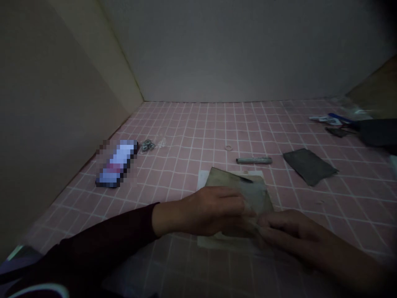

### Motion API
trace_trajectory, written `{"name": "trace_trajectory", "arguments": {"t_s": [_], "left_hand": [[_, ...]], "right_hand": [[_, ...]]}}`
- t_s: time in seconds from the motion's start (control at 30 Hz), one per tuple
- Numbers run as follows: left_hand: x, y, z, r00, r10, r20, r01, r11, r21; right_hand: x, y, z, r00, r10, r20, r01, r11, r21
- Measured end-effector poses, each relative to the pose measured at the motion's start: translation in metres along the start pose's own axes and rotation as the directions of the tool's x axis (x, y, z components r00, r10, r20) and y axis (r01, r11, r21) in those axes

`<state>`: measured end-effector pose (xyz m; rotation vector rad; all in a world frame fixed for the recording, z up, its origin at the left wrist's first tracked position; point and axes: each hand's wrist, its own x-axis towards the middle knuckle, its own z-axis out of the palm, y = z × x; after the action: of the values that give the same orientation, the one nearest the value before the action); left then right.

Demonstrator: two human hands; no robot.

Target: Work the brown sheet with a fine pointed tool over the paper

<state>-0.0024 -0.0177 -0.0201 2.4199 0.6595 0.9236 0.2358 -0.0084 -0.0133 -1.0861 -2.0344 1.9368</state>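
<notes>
Drab brown material, apparently a stack of thin sheets [229, 180], is being handled at the near middle of the table. It is reached across by the left hand [214, 211], fingers bent over it; whether anything is gripped cannot be told. At the lower right edge, the right hand [291, 231] is brought up close to the left fingertips, thumb and forefinger drawn together, but what is pinched, if anything, is lost in blur. White paper [203, 179] is seen underneath, so the laying-out looks done; the handling itself seems unfinished, both hands being busy at the stack.

Just beyond, a pen [253, 160] is left unheld, a small ring [228, 147] behind it. To the right, a dark grey cloth-like piece [310, 166] is laid flat, untouched. Farther left, small metal parts [147, 145] are gathered beside a lit phone [119, 163].
</notes>
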Motion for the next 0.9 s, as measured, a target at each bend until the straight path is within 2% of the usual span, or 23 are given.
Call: {"name": "trace_trajectory", "arguments": {"t_s": [0.03,0.07,0.1,0.13,0.17,0.2,0.23,0.3,0.33,0.4,0.43,0.5,0.53,0.57,0.63,0.7,0.77,0.9], "left_hand": [[0.0,0.001,0.0,0.999,0.036,-0.033,-0.035,0.999,0.033],[0.0,0.002,-0.001,0.995,0.059,-0.078,-0.054,0.997,0.062],[0.001,0.003,-0.002,0.994,0.05,-0.101,-0.044,0.997,0.061],[0.001,0.004,-0.003,0.997,-0.006,-0.079,0.006,1.0,0.0],[0.001,0.004,-0.004,0.997,-0.054,-0.06,0.05,0.997,-0.06],[0.0,0.003,-0.005,0.992,-0.122,-0.037,0.118,0.988,-0.098],[0.0,0.003,-0.005,0.983,-0.176,-0.057,0.168,0.978,-0.119],[0.0,0.002,-0.005,0.977,-0.205,-0.059,0.198,0.974,-0.112],[0.0,0.001,-0.005,0.98,-0.193,-0.043,0.188,0.978,-0.095],[-0.001,0.002,-0.003,0.993,-0.12,0.009,0.12,0.99,-0.069],[-0.001,0.002,-0.003,0.997,-0.077,0.029,0.078,0.995,-0.062],[-0.001,0.003,-0.002,0.999,-0.019,0.027,0.02,0.998,-0.057],[-0.001,0.003,-0.002,1.0,-0.018,0.003,0.018,0.998,-0.054],[-0.001,0.003,-0.002,0.999,-0.046,-0.007,0.046,0.997,-0.068],[-0.001,0.002,-0.003,0.992,-0.125,-0.005,0.124,0.987,-0.102],[0.0,0.001,-0.003,0.986,-0.165,-0.003,0.162,0.976,-0.148],[0.0,0.001,-0.004,0.981,-0.195,0.0,0.192,0.964,-0.181],[-0.002,0.0,-0.003,0.96,-0.281,0.004,0.277,0.944,-0.182]], "right_hand": [[0.0,0.0,-0.002,0.989,0.089,0.115,-0.103,0.987,0.123],[0.0,-0.001,-0.004,0.978,0.116,0.172,-0.152,0.966,0.21],[-0.001,-0.002,-0.004,0.98,0.097,0.172,-0.137,0.962,0.238],[-0.002,-0.003,-0.003,0.989,0.071,0.13,-0.095,0.978,0.187],[-0.002,-0.004,-0.001,1.0,0.009,-0.015,-0.008,0.997,0.078],[-0.003,-0.005,0.002,0.988,-0.095,-0.126,0.085,0.993,-0.08],[-0.003,-0.006,0.005,0.963,-0.187,-0.192,0.142,0.964,-0.225],[-0.003,-0.006,0.009,0.93,-0.289,-0.228,0.187,0.905,-0.381],[-0.003,-0.006,0.009,0.932,-0.291,-0.215,0.193,0.904,-0.382],[-0.003,-0.007,0.005,0.975,-0.185,-0.121,0.153,0.961,-0.232],[-0.002,-0.008,0.002,0.994,-0.106,-0.033,0.102,0.989,-0.111],[-0.001,-0.009,-0.004,0.987,0.016,0.158,-0.032,0.994,0.102],[-0.001,-0.009,-0.006,0.981,0.023,0.194,-0.052,0.988,0.148],[-0.001,-0.01,-0.007,0.988,-0.006,0.156,-0.016,0.99,0.138],[0.0,-0.008,-0.004,0.989,-0.145,-0.039,0.144,0.989,-0.037],[0.0,-0.005,0.002,0.933,-0.307,-0.186,0.244,0.922,-0.3],[0.0,-0.001,0.008,0.887,-0.406,-0.22,0.256,0.829,-0.497],[-0.001,0.006,0.013,0.87,-0.46,-0.177,0.23,0.697,-0.679]]}}
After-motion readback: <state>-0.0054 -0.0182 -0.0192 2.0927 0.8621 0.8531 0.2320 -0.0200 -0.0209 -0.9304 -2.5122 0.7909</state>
